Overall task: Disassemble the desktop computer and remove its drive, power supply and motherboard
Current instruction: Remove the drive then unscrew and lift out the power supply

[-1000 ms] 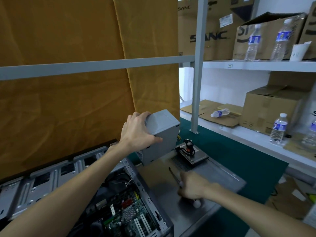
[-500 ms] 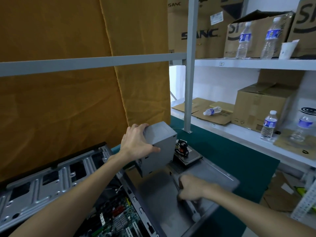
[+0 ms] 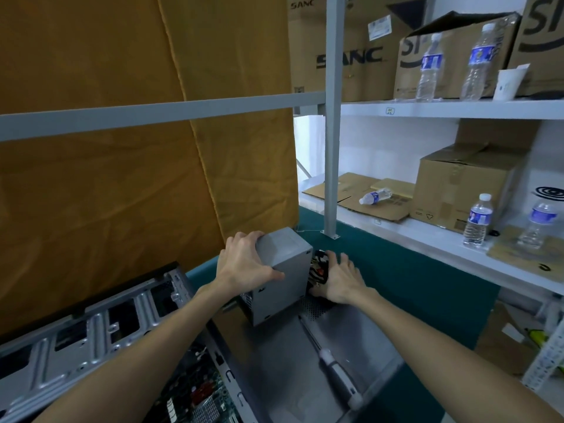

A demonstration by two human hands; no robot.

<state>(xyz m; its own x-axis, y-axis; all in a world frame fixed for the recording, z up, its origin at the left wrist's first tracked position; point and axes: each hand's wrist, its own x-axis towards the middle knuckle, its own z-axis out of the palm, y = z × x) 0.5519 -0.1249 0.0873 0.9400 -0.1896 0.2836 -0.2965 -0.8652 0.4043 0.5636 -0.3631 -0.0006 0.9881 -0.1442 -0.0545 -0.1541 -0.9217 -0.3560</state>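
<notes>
Green mat [image 3: 412, 279]: screwdriver [image 3: 332, 361] on panel [image 3: 360, 331].

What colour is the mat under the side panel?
Dark teal green; the mat shows clearly in the head view.

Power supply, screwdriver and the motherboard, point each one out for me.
power supply [image 3: 285, 288]: head view, on its grey side panel facing the camera.
screwdriver [image 3: 338, 375]: head view, on the light handle.
motherboard [image 3: 198, 404]: head view, on the green board inside the open case.
</notes>
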